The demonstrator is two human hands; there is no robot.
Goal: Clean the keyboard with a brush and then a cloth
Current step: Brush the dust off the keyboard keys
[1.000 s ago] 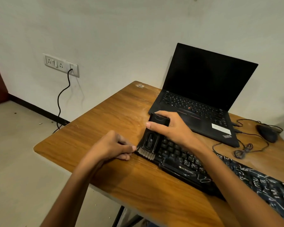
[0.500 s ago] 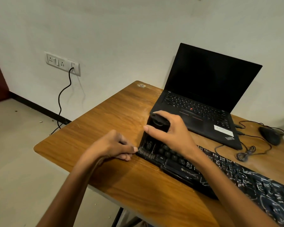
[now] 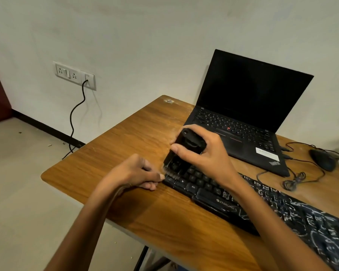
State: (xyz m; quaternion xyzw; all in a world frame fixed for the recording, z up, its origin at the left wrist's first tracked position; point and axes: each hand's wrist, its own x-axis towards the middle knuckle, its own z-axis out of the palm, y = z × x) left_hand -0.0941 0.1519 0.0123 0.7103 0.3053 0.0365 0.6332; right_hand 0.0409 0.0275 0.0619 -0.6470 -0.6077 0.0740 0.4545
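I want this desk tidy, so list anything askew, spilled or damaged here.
Nothing looks spilled or broken. The keyboard lies skewed across the table, its right end under a patterned cloth. A pale mark sits at the table's far corner, and small bits lie on the floor.

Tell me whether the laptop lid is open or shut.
Open: the laptop has its lid raised, with the dark screen and keys exposed.

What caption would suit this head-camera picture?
Right hand presses a black brush onto the keyboard while the left hand holds its end.
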